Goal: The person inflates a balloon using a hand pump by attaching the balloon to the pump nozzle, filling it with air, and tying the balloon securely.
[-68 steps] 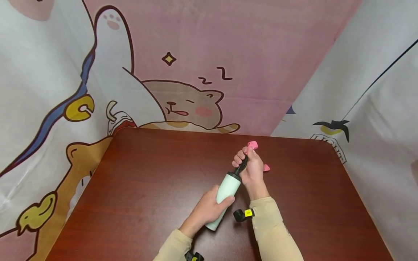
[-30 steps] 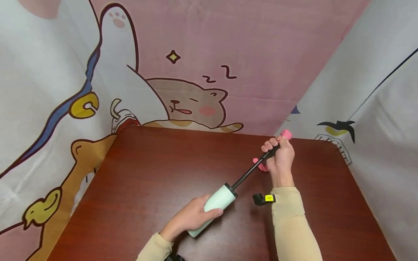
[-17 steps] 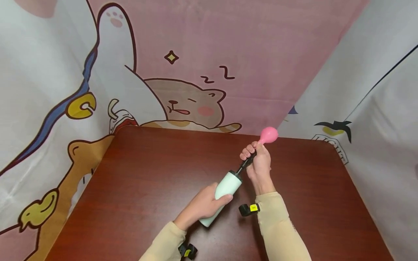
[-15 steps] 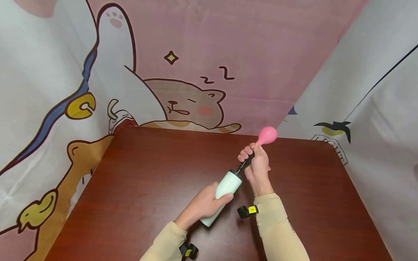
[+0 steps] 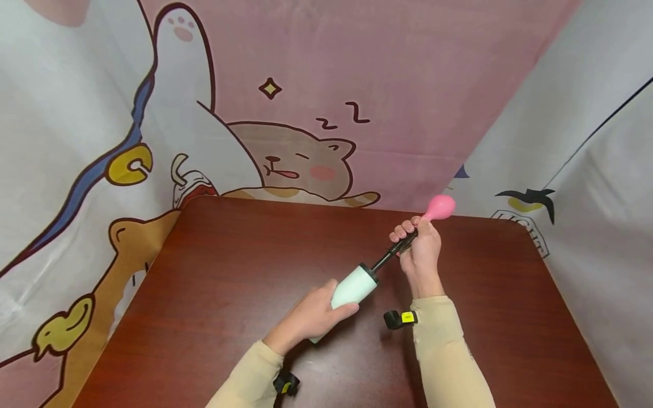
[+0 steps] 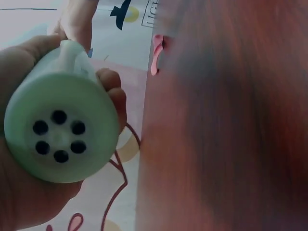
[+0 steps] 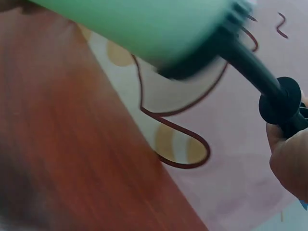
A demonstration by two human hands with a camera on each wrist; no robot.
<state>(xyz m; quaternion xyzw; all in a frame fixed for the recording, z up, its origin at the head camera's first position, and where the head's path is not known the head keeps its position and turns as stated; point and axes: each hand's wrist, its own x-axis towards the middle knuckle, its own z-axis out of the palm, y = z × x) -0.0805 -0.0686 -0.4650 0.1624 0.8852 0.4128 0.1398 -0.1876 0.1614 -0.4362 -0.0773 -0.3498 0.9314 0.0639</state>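
A mint-green balloon pump (image 5: 354, 286) is held slanting above the table. Round its barrel my left hand (image 5: 311, 311) is wrapped, thumb along the near side. In the left wrist view the barrel's end (image 6: 60, 127) faces the camera, with several dark holes. My right hand (image 5: 420, 246) grips the black end of the pump, and a length of black rod (image 7: 255, 72) shows between it and the barrel. From the top of that hand a pink balloon (image 5: 441, 207) sticks out, small, round and partly filled; its neck is mostly covered by the fingers.
A limp pink balloon (image 6: 156, 55) lies on the brown table (image 5: 229, 272), visible in the left wrist view but hidden behind the right hand in the head view. Printed cloth (image 5: 398, 85) hangs right behind the table's far edge. Black cameras sit on both wrists.
The pink balloon has swelled from a limp scrap to a round bulb. The rod was drawn out, pushed in, and now shows longer again as my right hand moves up and right.
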